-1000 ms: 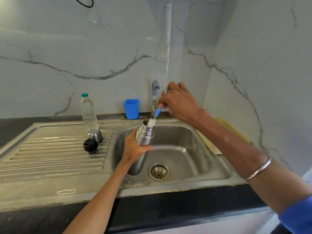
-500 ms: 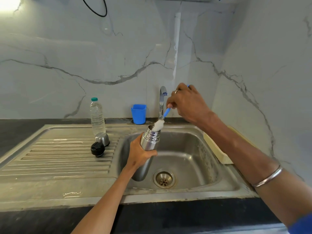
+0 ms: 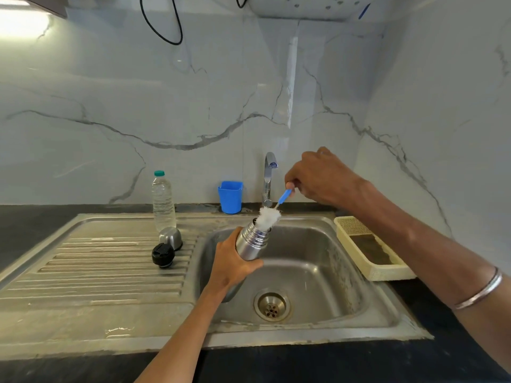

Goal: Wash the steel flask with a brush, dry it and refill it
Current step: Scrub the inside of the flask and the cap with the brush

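Note:
My left hand [image 3: 231, 268] grips the steel flask [image 3: 252, 241] around its body, tilted over the sink basin [image 3: 318, 275]. Its open mouth points up and to the right. My right hand [image 3: 320, 176] pinches the blue handle of a bottle brush [image 3: 267, 217]. The white bristle head sticks out of the flask's mouth, only its lower end inside. The flask's steel cup lid [image 3: 170, 237] and black stopper [image 3: 163, 255] sit on the ribbed drainboard [image 3: 96, 266] to the left.
A clear plastic water bottle [image 3: 163, 201] with a green cap stands behind the lids. A blue cup [image 3: 230, 196] and the tap [image 3: 268, 179] are at the back of the sink. A cream plastic tray [image 3: 370, 250] lies on the right counter.
My right hand has drawn the brush up, so more of the white bristles show above the flask's mouth. The head camera has tilted upward.

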